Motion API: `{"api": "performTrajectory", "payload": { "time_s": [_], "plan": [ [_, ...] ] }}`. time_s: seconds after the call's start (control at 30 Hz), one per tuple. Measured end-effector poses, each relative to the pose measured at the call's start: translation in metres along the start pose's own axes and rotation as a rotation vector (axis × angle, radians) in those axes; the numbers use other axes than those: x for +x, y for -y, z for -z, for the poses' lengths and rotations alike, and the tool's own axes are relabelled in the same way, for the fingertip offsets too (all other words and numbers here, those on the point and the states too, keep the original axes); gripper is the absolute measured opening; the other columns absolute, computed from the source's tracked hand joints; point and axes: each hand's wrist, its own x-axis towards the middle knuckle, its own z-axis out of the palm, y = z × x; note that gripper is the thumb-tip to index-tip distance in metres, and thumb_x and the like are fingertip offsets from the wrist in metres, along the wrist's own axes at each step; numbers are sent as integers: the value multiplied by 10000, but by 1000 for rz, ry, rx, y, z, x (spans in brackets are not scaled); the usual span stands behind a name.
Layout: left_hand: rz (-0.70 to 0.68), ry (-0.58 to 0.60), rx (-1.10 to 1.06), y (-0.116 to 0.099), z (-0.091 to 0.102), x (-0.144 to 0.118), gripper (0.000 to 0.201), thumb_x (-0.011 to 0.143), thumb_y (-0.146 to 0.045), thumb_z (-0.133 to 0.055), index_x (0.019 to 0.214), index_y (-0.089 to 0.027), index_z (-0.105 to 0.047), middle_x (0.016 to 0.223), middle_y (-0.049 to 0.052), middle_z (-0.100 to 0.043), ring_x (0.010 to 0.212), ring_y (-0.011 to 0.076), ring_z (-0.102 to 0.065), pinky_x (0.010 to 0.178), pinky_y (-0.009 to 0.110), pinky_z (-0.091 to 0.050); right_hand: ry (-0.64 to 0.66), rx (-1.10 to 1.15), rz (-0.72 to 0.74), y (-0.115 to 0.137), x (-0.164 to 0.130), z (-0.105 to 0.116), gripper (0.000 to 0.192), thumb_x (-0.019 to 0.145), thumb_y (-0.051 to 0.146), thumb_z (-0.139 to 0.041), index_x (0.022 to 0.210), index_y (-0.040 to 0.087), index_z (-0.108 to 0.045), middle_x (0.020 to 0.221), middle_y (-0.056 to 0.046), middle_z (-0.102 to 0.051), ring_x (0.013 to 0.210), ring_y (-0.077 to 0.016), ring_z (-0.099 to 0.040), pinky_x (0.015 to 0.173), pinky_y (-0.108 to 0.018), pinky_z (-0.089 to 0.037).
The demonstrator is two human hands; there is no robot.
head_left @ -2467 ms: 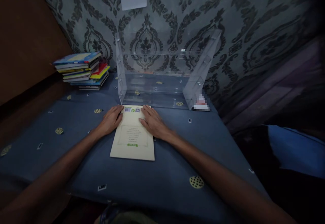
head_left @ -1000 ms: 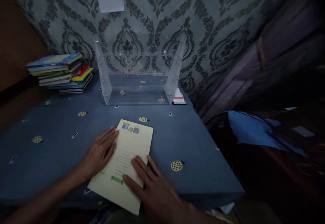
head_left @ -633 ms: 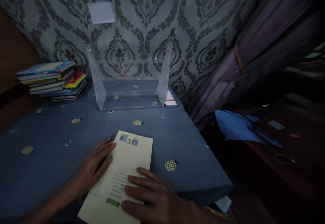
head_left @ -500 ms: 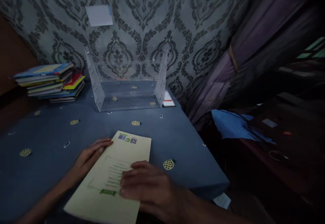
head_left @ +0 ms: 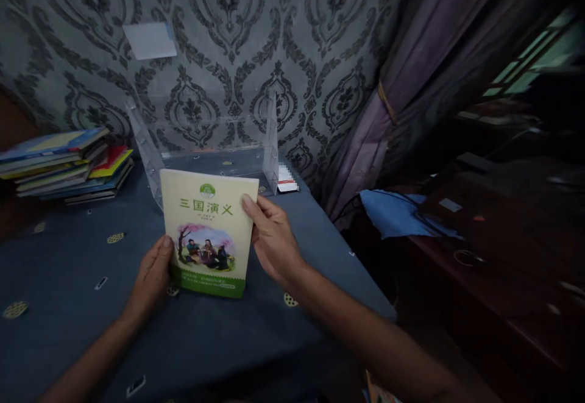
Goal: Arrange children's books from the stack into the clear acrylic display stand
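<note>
Book [head_left: 208,232] held upright above the table [head_left: 68,281], cover to camera | left hand [head_left: 153,275] pinches lower left edge | right hand [head_left: 272,238] grips right edge | long axis vertical | clear rack [head_left: 269,141] just behind

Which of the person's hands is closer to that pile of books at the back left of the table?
The left. The left hand holds the booklet by its left edge, on the side toward the pile of books. The right hand holds the booklet's right edge, farther off.
</note>
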Motion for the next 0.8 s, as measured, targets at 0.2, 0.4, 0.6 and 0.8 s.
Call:
{"api": "performTrajectory", "payload": {
  "time_s": [0.2,0.4,0.6,0.8],
  "plan": [
    [38,119,54,3,-17,-7,746,807,-702,-619,1354,-204,-524,1170,74,-719,994,277,-696,779,339,-580,-122,-193,-20,-34,51,41,430,674,581,-789,791,193,-646,668,23,-688,549,-118,-591,533,-236,-472],
    [193,283,-7,14,-20,-5,1011,705,-701,-725,1479,-187,-326,994,87,-745,776,263,-724,616,322,-574,-175,-584,-20,-74,71,76,416,756,612,-631,744,201,-573,616,17,-642,549,-145,-573,504,-243,-445],
    [139,488,321,4,-4,14,907,798,-613,-626,1510,-151,-308,668,-31,-627,461,179,-597,384,248,-428,-147,-788,-14,-76,77,93,254,795,440,-656,867,198,-633,728,-10,-710,675,-182,-640,586,-259,-487],
    [-303,378,1028,-1,0,26,380,946,-381,-461,1259,-219,-603,805,48,-687,737,239,-677,652,312,-490,-46,-1078,-16,-64,78,99,227,799,270,-669,1006,178,-654,849,-53,-737,763,-212,-667,707,-322,-513]
  ]
}}
